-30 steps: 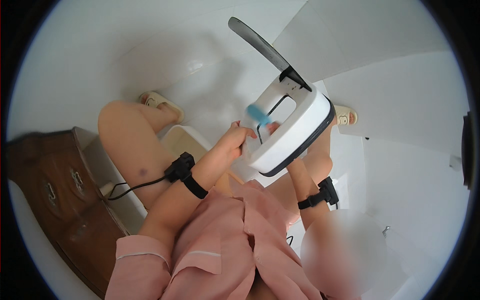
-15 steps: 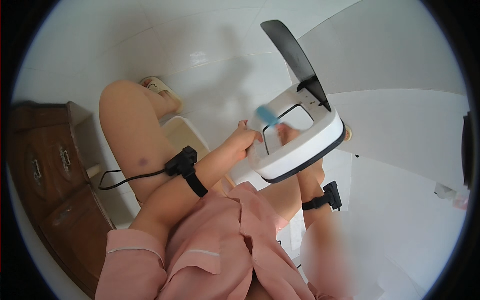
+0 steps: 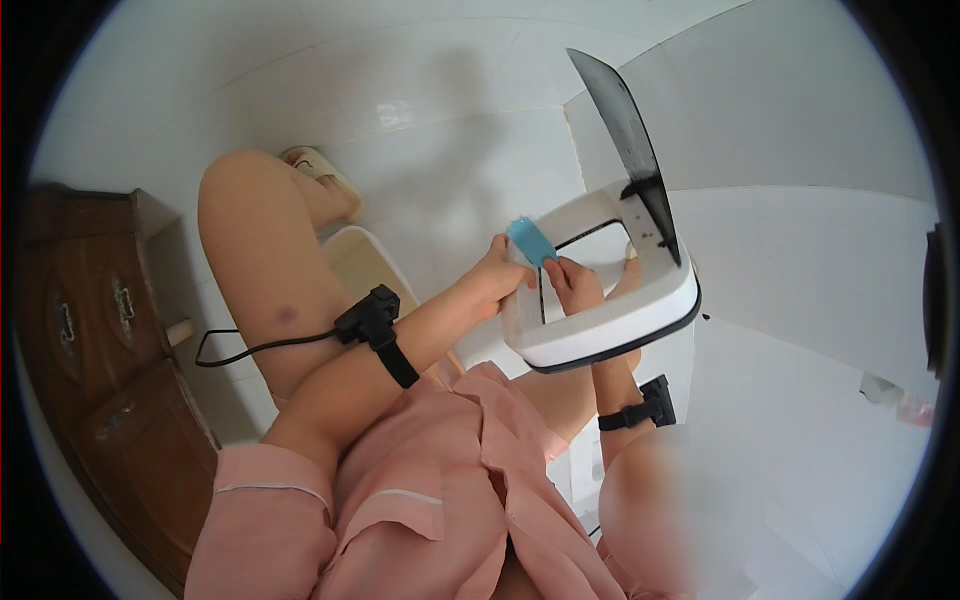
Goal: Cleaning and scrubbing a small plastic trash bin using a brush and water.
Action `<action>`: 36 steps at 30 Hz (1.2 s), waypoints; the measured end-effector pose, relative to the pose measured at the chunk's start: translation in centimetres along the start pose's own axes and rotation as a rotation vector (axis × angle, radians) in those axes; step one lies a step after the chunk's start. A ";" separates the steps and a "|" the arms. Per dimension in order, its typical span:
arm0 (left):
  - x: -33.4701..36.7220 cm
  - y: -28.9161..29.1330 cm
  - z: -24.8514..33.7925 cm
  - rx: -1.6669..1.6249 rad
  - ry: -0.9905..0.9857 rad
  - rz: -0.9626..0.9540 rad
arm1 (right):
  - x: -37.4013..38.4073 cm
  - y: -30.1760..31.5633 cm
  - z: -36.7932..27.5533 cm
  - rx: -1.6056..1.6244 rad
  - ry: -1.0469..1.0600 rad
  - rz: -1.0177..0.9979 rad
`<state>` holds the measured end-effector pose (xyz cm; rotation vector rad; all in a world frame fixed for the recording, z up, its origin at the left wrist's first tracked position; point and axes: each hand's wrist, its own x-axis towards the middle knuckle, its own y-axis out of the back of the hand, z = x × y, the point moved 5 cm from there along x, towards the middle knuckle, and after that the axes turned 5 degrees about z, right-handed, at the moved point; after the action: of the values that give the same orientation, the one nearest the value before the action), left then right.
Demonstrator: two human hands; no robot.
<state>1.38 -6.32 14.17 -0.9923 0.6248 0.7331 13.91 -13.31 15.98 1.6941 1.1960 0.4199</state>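
Observation:
My left hand [image 3: 496, 277] is closed around the left edge of a white bin lid frame [image 3: 640, 305], a rounded rectangle with a black lower rim. Its dark flap [image 3: 622, 115] stands raised at the far right side. From below, my right hand [image 3: 577, 287] reaches up through the frame's opening. Its fingers pinch a small blue scrub brush [image 3: 532, 241] that lies against the inner left side of the frame, close to my left fingers. Part of my right forearm is hidden behind the frame.
A cream bin [image 3: 372, 265] stands on the floor between my legs. Along the left is a brown wooden cabinet [image 3: 100, 330] with metal handles. White tiled walls [image 3: 800, 240] rise at the right. Black straps with small devices [image 3: 372, 322] sit on both forearms, one trailing a cable.
The frame and its flap have shifted right and slightly down. The brush, blurred before, now shows sharply near the frame's left side. Both hands keep their hold.

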 end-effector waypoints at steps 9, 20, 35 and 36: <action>-1.2 -0.9 1.9 -0.064 -0.075 -0.032 | -1.3 0.6 0.5 -0.228 0.037 -0.063; -0.4 0.8 2.0 0.044 -0.017 0.108 | 0.4 5.6 2.0 0.404 -0.157 0.477; 0.6 -0.1 -0.6 0.015 0.007 -0.108 | -0.8 1.7 -2.1 0.738 -0.011 0.017; 0.8 0.3 -0.6 -0.098 0.014 -0.084 | -0.8 1.8 -3.0 0.985 -0.073 0.005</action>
<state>1.48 -6.58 13.16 -1.1086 0.5598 0.6880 12.32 -12.49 19.07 2.4948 1.4523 -0.3035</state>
